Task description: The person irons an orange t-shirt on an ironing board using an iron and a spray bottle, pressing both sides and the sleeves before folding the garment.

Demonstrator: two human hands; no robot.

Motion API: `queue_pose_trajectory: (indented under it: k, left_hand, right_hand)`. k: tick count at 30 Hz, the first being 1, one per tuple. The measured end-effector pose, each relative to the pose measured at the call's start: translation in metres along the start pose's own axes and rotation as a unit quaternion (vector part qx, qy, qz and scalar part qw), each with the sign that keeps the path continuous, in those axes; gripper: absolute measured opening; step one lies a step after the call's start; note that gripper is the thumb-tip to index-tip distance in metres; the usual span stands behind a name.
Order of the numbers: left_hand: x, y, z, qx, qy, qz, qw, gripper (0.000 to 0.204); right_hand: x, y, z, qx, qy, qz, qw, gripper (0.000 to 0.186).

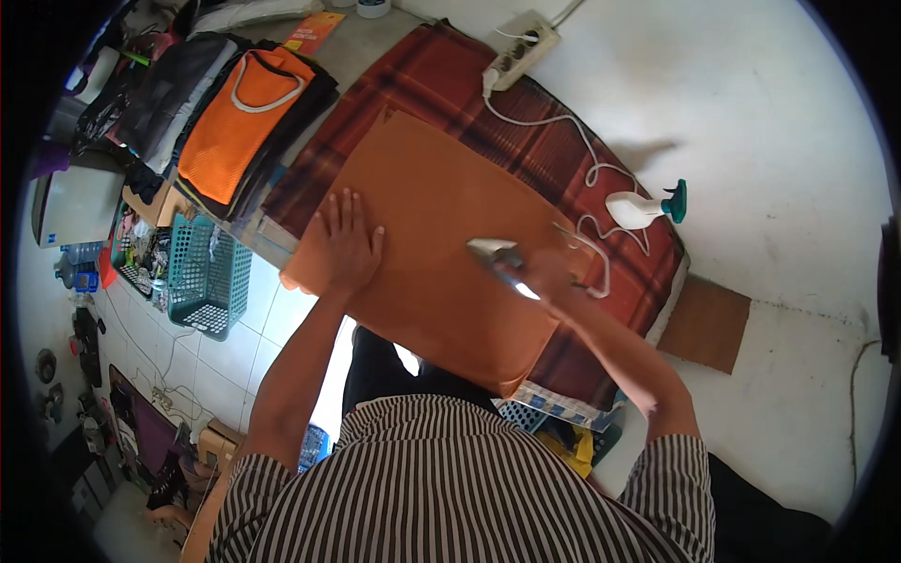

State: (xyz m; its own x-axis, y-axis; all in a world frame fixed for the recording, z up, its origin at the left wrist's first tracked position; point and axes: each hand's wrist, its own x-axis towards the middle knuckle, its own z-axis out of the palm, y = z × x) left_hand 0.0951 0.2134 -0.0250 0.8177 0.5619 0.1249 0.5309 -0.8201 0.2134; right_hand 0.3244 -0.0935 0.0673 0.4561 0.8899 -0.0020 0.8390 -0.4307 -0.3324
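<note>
An orange-brown cloth (422,225) lies spread flat over a dark red plaid blanket (413,75) on the table. My left hand (350,246) rests flat on the cloth's left part, fingers stretched out and apart. Over the right part of the cloth, my right hand (549,280) is closed round the handle of a clothes iron (497,253), whose pointed tip faces left and away from me. The iron's soleplate looks to be on or just above the cloth; I cannot tell which. Its pale cord (605,272) trails off to the right of my hand.
A white spray bottle (633,209) with a green head lies at the right, beside the cord. At the back, a power strip (524,56) sits against the wall. Folded clothes (246,122), an orange shirt uppermost, are stacked at the left. Below them stands a green basket (208,277).
</note>
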Motion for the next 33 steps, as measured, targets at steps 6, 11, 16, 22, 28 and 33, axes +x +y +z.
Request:
queue_pose_trajectory:
  k: [6,11,16,22,28,33]
  left_hand:
    - [0.008,0.020,0.004,0.010,0.031,0.007,0.999,0.078]
    - [0.002,0.015,0.009,0.027,0.024,-0.010,0.999,0.078]
    - [0.005,0.017,0.010,0.050,0.014,-0.022,0.998,0.077]
    - [0.004,0.018,0.012,0.050,0.023,-0.014,0.998,0.077]
    - [0.002,0.013,0.017,0.069,0.027,-0.020,0.997,0.076]
    - [0.003,0.010,0.018,0.079,0.043,-0.005,0.996,0.075]
  right_hand:
    - [0.019,0.090,-0.026,0.035,0.000,0.122,0.992,0.038]
    - [0.012,0.110,-0.049,0.039,-0.065,0.149,0.986,0.043]
    - [-0.076,0.074,-0.009,-0.026,-0.054,-0.002,0.998,0.048]
    - [-0.058,0.157,-0.051,0.001,0.017,0.187,0.982,0.046]
    - [-0.054,0.096,-0.026,0.049,-0.111,0.060,0.991,0.059]
    - [-0.034,-0.024,0.009,-0.018,-0.166,-0.090,0.982,0.042]
